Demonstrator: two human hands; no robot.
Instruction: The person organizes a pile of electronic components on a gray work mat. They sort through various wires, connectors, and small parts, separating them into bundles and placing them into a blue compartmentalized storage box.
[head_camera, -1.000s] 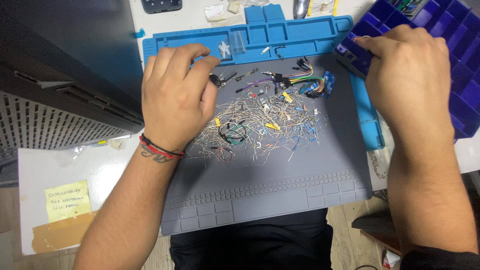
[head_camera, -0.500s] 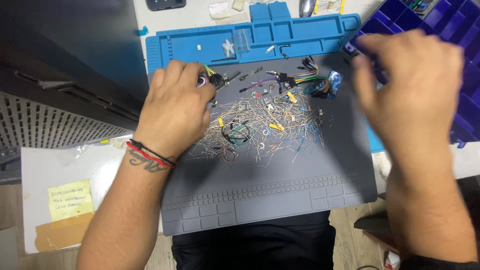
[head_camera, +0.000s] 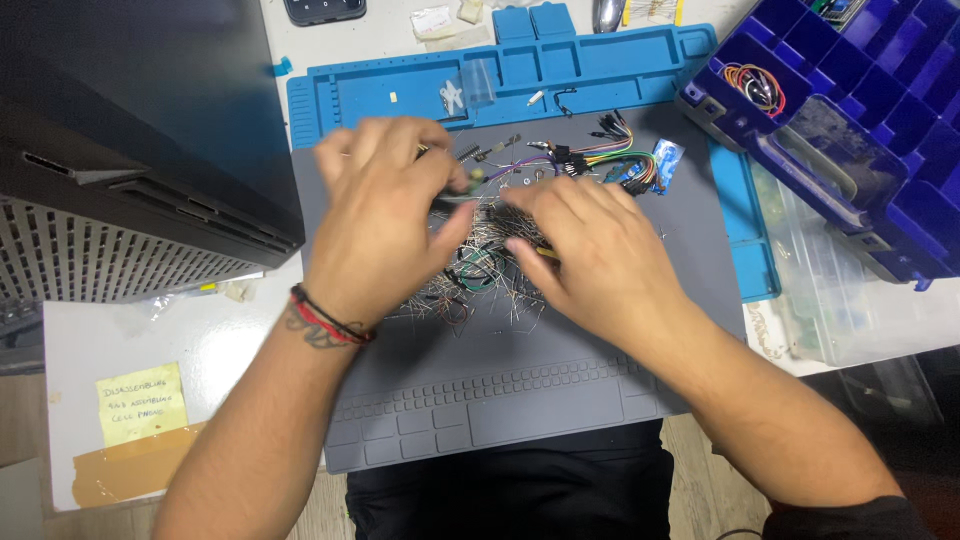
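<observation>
Left hand (head_camera: 385, 215): my grip pinched a small part above the pile (head_camera: 490, 265).
Right hand (head_camera: 595, 250): on the pile, grip unclear.
Mat (head_camera: 560, 385): under the pile.

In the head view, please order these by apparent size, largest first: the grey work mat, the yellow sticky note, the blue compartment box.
1. grey work mat
2. blue compartment box, though partly cut off by the frame
3. yellow sticky note

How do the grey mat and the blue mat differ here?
The grey mat lies nearest the person and carries the pile of components under both hands; the blue mat lies beyond it, partly covered by it. The grey mat's small recesses run along its near edge, the blue mat's along its far edge. Both are flat work mats.
</observation>
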